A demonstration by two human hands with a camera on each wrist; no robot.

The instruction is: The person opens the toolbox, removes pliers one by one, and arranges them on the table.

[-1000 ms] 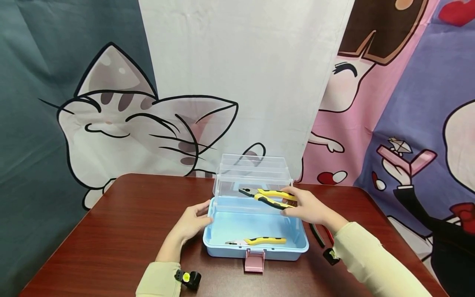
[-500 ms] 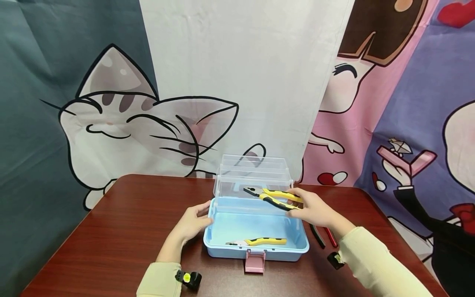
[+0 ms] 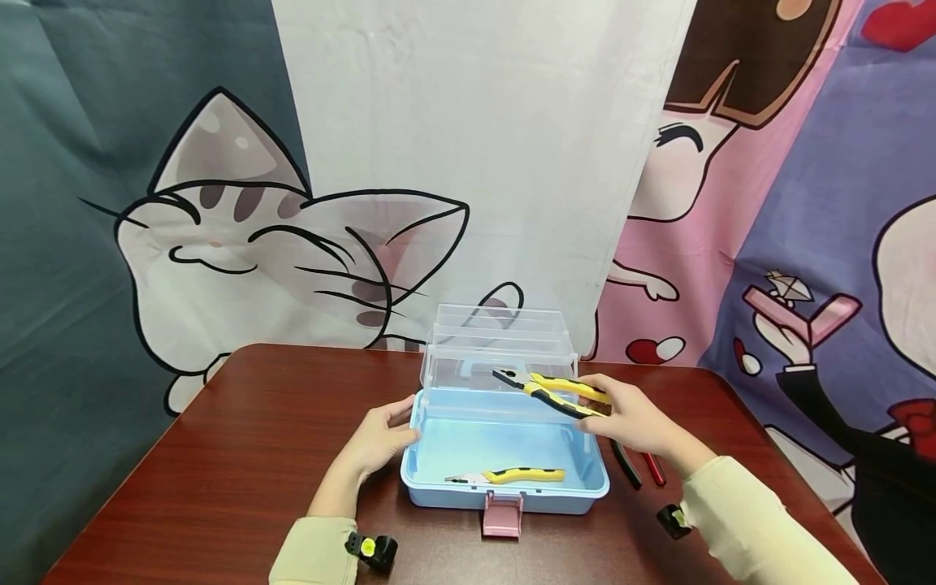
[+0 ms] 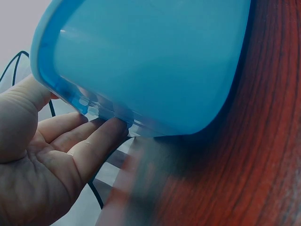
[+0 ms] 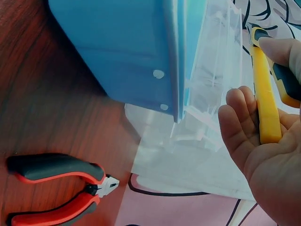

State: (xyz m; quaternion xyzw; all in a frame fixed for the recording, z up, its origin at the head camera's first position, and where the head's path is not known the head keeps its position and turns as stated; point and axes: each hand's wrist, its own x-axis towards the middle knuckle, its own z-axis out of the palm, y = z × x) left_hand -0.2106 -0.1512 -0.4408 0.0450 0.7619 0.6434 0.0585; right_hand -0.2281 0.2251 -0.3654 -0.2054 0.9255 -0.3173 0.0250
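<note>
My right hand (image 3: 630, 414) grips yellow-and-black combination pliers (image 3: 557, 392) by the handles, over the right side of an open light-blue toolbox (image 3: 504, 500). The pliers' jaws are parted and point left. In the right wrist view one yellow handle (image 5: 265, 94) lies against the fingers and palm. My left hand (image 3: 382, 437) holds the toolbox at its left end, thumb at the rim; in the left wrist view its fingers (image 4: 101, 143) reach the back corner by the hinge. Inside the toolbox, near the front wall, lie yellow-handled long-nose pliers (image 3: 512, 476).
The toolbox's clear lid (image 3: 500, 345) stands tilted back, and its pink latch (image 3: 502, 517) hangs down in front. Red-and-black diagonal cutters (image 5: 66, 181) lie on the brown table (image 3: 241, 455), right of the toolbox. A cartoon cloth (image 3: 512, 146) hangs behind the table.
My right hand has moved right with the combination pliers, toward the right end of the toolbox. The left hand, the toolbox and the long-nose pliers have stayed in place.
</note>
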